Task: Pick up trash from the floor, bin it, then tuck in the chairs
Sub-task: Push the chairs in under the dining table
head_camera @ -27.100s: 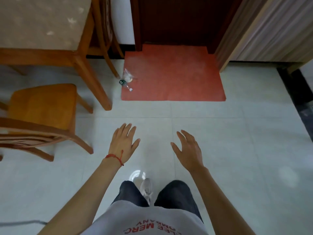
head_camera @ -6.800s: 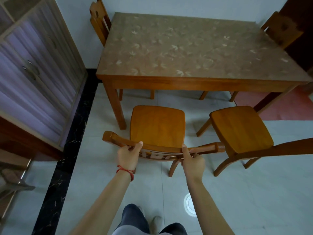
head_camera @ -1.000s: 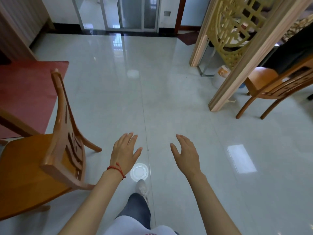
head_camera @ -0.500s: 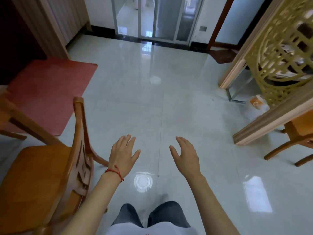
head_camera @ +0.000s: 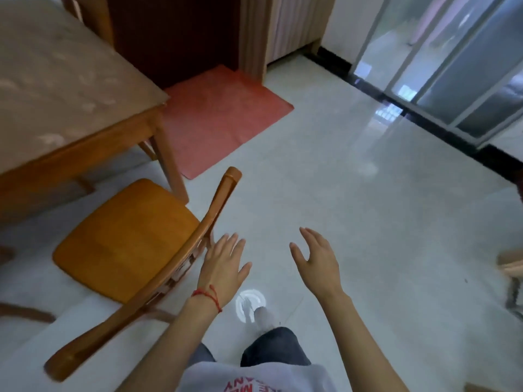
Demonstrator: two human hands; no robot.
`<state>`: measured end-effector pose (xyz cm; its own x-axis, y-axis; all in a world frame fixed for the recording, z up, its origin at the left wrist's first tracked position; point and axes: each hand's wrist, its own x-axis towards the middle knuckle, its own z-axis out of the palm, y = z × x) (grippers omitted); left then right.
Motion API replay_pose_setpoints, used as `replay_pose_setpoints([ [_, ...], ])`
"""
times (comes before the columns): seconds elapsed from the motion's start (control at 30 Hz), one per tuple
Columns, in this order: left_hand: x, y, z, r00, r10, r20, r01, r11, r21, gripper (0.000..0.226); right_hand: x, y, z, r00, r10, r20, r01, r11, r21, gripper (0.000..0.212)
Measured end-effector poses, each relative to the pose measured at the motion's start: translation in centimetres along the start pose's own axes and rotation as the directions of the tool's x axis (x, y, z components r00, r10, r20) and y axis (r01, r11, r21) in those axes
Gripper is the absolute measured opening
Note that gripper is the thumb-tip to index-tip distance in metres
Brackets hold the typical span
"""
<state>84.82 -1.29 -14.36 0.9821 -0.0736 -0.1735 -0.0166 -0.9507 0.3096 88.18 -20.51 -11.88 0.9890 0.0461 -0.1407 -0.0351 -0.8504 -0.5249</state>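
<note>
Pale floor (head_camera: 353,222): tucking step; chair (head_camera: 124,244) at nine o'clock untucked from table (head_camera: 56,89). Left hand (head_camera: 223,267), right hand (head_camera: 318,258) spread, empty; next, grasp its backrest.

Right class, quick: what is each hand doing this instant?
Left hand: open, fingers spread, holding nothing.
Right hand: open, holding nothing.

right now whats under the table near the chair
Under the table only a strip of pale floor, its legs and part of another chair's leg show. The tabletop covers the rest. The chair seat sits outside the edge, not tucked in.
</note>
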Motion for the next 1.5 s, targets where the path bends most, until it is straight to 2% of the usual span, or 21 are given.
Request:
replay_pose_setpoints([
  [0.13,0.7,0.3,0.8,0.984,-0.176,-0.029,0.175,0.984,-0.030,0.060,4.6,-1.1,-0.1,0.975,-0.185,0.124,0.192,0.980,-0.046,0.048],
  [0.3,0.5,1.4,1.6,0.918,-0.392,-0.061,0.387,0.919,-0.076,0.056,8.2,-2.5,0.3,0.881,-0.396,0.258,0.419,0.907,-0.041,0.046],
  [0.5,-2.5,2.5,1.9,0.766,-0.613,-0.192,0.595,0.790,-0.149,0.047,9.2,-4.4,2.4,0.728,-0.552,0.407,0.602,0.799,0.007,0.048],
  [0.57,-3.9,2.4,2.3,0.706,-0.683,-0.187,0.656,0.730,-0.192,0.049,8.6,-5.4,3.0,0.684,-0.580,0.443,0.638,0.770,0.021,0.048],
  [0.67,-6.2,2.5,2.4,0.607,-0.777,-0.165,0.730,0.628,-0.269,0.054,7.5,-7.1,3.8,0.637,-0.633,0.439,0.673,0.735,0.083,0.044],
  [0.77,-7.8,2.3,2.3,0.517,-0.831,-0.206,0.737,0.554,-0.386,0.061,6.2,-8.5,4.5,0.592,-0.673,0.442,0.698,0.703,0.135,0.040],
  [0.83,-8.5,2.0,2.3,0.453,-0.862,-0.225,0.737,0.505,-0.449,0.059,5.6,-9.3,4.8,0.608,-0.657,0.446,0.660,0.731,0.177,0.039],
  [0.9,-9.0,1.6,2.6,0.359,-0.913,-0.194,0.711,0.402,-0.577,0.053,5.0,-9.8,4.9,0.659,-0.601,0.453,0.551,0.795,0.254,0.039],
  [1.0,-8.8,1.3,1.1,0.193,-0.972,-0.132,0.559,0.220,-0.799,0.060,4.7,-10.5,5.1,0.724,-0.514,0.459,0.368,0.852,0.373,0.033],
  [1.07,-8.3,1.4,-0.4,0.098,-0.991,-0.092,0.436,0.125,-0.891,0.045,4.9,-10.9,5.5,0.760,-0.454,0.465,0.261,0.869,0.421,0.027],
  [1.17,-7.7,1.0,-1.7,0.027,-0.997,-0.073,0.334,0.078,-0.939,0.040,5.2,-11.8,5.8,0.797,-0.366,0.480,0.118,0.874,0.471,0.030],
  [1.23,-7.3,0.4,-1.9,-0.018,-0.999,-0.042,0.293,0.035,-0.956,0.042,5.3,-12.1,6.0,0.807,-0.343,0.481,0.089,0.875,0.475,0.036],
  [1.3,-6.7,0.0,-2.1,-0.061,-0.998,-0.006,0.275,-0.011,-0.961,0.037,5.2,-12.2,6.2,0.804,-0.346,0.484,0.083,0.871,0.484,0.032],
  [1.5,-6.1,-0.5,-2.0,-0.143,-0.989,-0.040,0.263,0.001,-0.965,0.037,5.8,-12.3,6.5,0.795,-0.342,0.501,0.055,0.863,0.502,0.024],
])
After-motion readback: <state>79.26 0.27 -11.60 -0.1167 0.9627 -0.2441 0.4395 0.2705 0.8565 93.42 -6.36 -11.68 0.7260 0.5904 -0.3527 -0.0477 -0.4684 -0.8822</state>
